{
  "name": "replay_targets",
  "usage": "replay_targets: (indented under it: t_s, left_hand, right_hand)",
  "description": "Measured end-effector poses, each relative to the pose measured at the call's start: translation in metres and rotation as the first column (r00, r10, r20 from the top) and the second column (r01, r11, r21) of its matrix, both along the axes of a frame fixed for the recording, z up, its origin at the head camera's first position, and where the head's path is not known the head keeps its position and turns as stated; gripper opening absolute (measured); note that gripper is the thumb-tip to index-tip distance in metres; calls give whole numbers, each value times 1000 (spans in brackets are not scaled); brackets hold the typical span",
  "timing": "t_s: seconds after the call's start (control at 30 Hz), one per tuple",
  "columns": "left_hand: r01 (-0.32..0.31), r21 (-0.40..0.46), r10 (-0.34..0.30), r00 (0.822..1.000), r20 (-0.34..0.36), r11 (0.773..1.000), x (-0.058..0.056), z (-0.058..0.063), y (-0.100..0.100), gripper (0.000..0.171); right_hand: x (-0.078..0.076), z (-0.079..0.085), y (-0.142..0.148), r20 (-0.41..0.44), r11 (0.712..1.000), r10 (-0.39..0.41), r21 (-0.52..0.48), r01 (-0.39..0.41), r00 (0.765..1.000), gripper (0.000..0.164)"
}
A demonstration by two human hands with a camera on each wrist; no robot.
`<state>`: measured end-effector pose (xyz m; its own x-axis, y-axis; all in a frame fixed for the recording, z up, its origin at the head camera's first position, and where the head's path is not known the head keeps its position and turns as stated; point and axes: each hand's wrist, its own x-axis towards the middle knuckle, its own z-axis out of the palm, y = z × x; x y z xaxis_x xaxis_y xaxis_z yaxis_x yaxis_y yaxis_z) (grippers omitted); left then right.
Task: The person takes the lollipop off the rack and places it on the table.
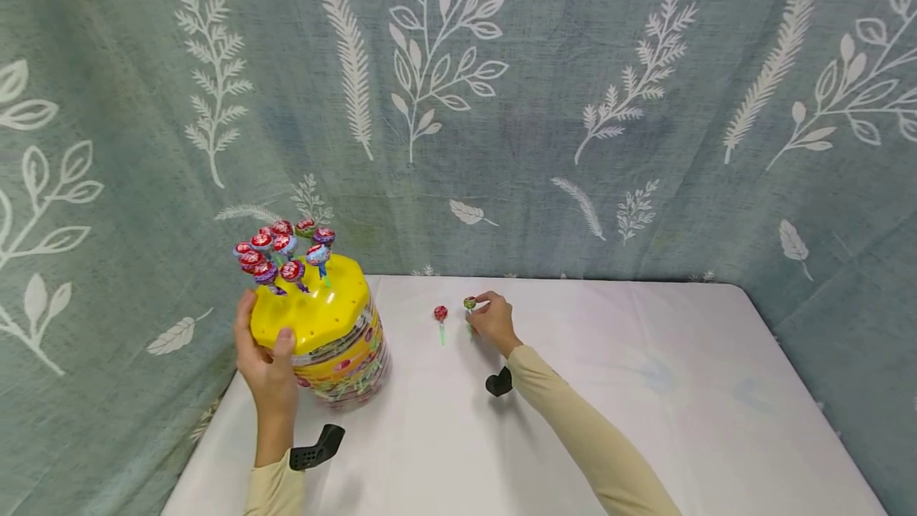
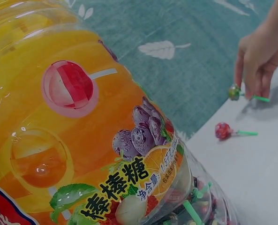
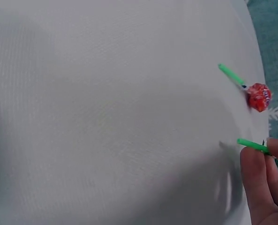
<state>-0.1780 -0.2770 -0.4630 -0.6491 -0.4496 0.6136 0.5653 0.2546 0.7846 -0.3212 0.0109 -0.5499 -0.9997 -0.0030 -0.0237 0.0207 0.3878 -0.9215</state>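
A large clear jar (image 1: 347, 365) of lollipops, with an orange fruit label, stands at the left of the table under a yellow lid (image 1: 315, 313). My left hand (image 1: 268, 369) grips the lid's edge, fingers along the left side and thumb in front. Several wrapped lollipops (image 1: 284, 245) stick up from holes in the lid. Right of the jar, my right hand (image 1: 497, 323) pinches a green-wrapped lollipop (image 2: 234, 92) by its green stick (image 3: 252, 145). A red-wrapped lollipop (image 1: 440, 313) lies on the table between the jar and my right hand.
The table (image 1: 645, 420) has a white cover, and its back edge meets a hanging grey-green cloth (image 1: 530, 181) with white leaf prints. Black mounts (image 1: 318, 448) sit on both wrists. More lollipops (image 2: 199, 206) show through the jar's lower wall.
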Motion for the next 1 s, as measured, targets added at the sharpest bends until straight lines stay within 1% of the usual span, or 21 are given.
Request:
replay_targets:
  t_s: [0.23, 0.3, 0.4, 0.5, 0.57, 0.67, 0.77, 0.87, 1.0]
  left_hand:
    - [-1, 19, 1, 1000, 1, 1000, 0, -1, 1, 66]
    - [2, 22, -2, 1000, -6, 1000, 1, -1, 1, 65]
    - [10, 18, -10, 1000, -24, 1000, 0, 0, 1, 65]
    - [18, 7, -18, 999, -32, 1000, -2, 0, 0, 66]
    - [23, 10, -23, 999, -36, 1000, -2, -1, 1, 66]
    - [18, 10, -18, 1000, -24, 1000, -2, -1, 1, 66]
    - [2, 2, -2, 1000, -5, 1000, -2, -1, 0, 66]
    - [-9, -4, 9, 1000, 4, 1000, -2, -1, 0, 66]
    - [-18, 3, 18, 1000, 15, 1000, -2, -1, 0, 66]
  right_hand:
    - [3, -14, 1, -25, 999, 8, 52, -7, 1000, 33]
    - [3, -16, 0, -31, 998, 9, 59, -7, 999, 34]
    - [3, -13, 0, -34, 999, 12, 52, -10, 999, 36]
    - [2, -9, -1, -17, 998, 17, 53, -16, 1000, 39]
    - [2, -6, 0, 0, 997, 22, 73, -22, 1000, 40]
    - [2, -1, 1, 2, 995, 36, 97, -36, 999, 40]
    - [2, 9, 1, 0, 994, 50, 98, -49, 999, 39]
    - [1, 20, 1, 2, 995, 68, 78, -68, 998, 36]
    - [1, 34, 3, 1, 992, 116, 46, -116, 993, 31]
